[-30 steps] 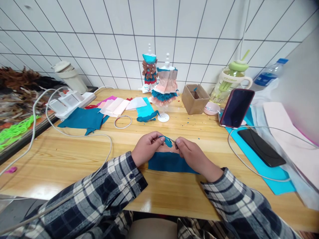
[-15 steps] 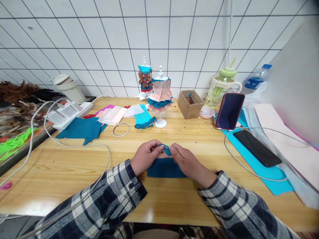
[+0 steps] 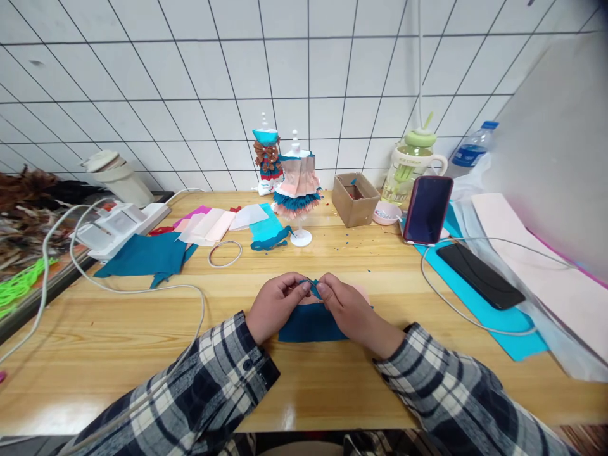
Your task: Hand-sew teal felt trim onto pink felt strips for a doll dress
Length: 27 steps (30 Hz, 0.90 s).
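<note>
My left hand (image 3: 279, 305) and my right hand (image 3: 350, 309) meet over the middle of the table, both closed. Thumbs and fingertips pinch a small, narrow teal strip (image 3: 314, 288) that looks like crepe paper; its ends are hidden by the fingers. Directly beneath lies a flat teal sheet (image 3: 311, 323), partly covered by my right hand. Something pale pink shows between that sheet and my fingers. Beyond my hands stands a small white dress form (image 3: 295, 185) in a layered pink and teal ruffled dress.
A second dressed form (image 3: 266, 155) stands behind. Teal scraps (image 3: 142, 256), pale sheets (image 3: 209, 227) and a white ring (image 3: 225, 254) lie left. To the right are a cardboard box (image 3: 355, 201), a pink dish (image 3: 387, 214), a propped phone (image 3: 428, 209) and a black phone (image 3: 479, 277). A cable (image 3: 202, 310) crosses the left side.
My fingertips have come a little closer together, and the strip between them shows less. The whole view has shifted slightly. The other things on the table have kept their places.
</note>
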Each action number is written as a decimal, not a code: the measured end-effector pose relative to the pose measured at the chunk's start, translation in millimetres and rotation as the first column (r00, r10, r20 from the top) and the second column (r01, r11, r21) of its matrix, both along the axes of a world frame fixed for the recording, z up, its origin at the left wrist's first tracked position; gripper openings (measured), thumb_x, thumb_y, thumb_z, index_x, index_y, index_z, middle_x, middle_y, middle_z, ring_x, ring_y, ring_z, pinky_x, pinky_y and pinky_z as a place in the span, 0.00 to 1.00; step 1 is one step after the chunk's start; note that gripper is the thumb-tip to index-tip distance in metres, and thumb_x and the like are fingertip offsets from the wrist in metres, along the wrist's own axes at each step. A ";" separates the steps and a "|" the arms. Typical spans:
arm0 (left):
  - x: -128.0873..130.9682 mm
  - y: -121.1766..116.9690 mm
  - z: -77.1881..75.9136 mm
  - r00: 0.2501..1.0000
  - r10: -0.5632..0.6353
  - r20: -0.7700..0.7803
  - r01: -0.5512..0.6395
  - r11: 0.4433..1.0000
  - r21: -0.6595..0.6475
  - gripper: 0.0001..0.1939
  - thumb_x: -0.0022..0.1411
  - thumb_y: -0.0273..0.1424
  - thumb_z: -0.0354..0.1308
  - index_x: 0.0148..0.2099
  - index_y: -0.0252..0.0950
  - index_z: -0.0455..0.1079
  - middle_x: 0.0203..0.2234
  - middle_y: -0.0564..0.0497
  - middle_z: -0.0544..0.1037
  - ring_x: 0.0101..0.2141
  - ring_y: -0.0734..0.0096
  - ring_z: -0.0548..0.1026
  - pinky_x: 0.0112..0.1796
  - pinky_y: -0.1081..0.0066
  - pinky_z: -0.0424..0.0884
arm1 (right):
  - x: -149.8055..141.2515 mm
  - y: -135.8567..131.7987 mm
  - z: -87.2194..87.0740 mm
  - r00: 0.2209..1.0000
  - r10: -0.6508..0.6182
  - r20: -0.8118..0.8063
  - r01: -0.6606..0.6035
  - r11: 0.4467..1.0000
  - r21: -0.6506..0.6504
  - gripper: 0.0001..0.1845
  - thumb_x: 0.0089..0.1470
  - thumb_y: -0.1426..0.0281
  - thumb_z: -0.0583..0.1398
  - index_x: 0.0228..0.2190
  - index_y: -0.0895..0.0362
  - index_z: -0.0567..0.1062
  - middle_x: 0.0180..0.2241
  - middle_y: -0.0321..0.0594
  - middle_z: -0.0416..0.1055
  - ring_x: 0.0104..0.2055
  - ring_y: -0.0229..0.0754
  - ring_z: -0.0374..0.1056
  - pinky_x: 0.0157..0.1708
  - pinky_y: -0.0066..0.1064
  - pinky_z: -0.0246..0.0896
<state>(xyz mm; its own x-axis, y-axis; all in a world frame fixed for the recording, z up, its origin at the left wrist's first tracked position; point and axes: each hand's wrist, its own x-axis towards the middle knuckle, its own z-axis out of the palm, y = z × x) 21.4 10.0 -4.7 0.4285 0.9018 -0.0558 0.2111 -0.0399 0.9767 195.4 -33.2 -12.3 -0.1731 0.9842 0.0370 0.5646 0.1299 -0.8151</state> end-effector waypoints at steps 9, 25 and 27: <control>-6.1 7.9 5.0 0.998 0.025 -0.056 -0.021 0.998 0.065 0.15 0.58 0.43 0.60 0.34 0.35 0.74 0.28 0.49 0.80 0.32 0.65 0.77 0.36 0.68 0.73 | 8.3 3.1 3.6 0.989 -0.054 0.134 0.048 0.998 0.042 0.16 0.66 0.59 0.44 0.34 0.53 0.64 0.27 0.34 0.68 0.29 0.41 0.64 0.29 0.29 0.49; -69.3 68.3 -6.2 0.815 0.349 -0.463 0.071 0.732 0.677 0.24 0.50 0.23 0.52 0.50 0.38 0.74 0.50 0.44 0.75 0.52 0.52 0.69 0.56 0.52 0.60 | 59.9 30.6 -3.5 0.828 -0.258 0.498 0.113 0.946 0.303 0.13 0.55 0.70 0.60 0.44 0.54 0.76 0.43 0.44 0.72 0.46 0.47 0.64 0.45 0.37 0.55; -68.1 64.5 -3.3 0.783 0.374 -0.497 0.104 0.709 0.698 0.21 0.55 0.25 0.51 0.49 0.38 0.75 0.48 0.45 0.75 0.50 0.53 0.69 0.54 0.53 0.61 | 45.7 26.7 1.2 0.873 -0.129 0.470 0.009 0.968 0.250 0.08 0.56 0.72 0.59 0.36 0.53 0.78 0.36 0.40 0.74 0.41 0.45 0.65 0.43 0.35 0.56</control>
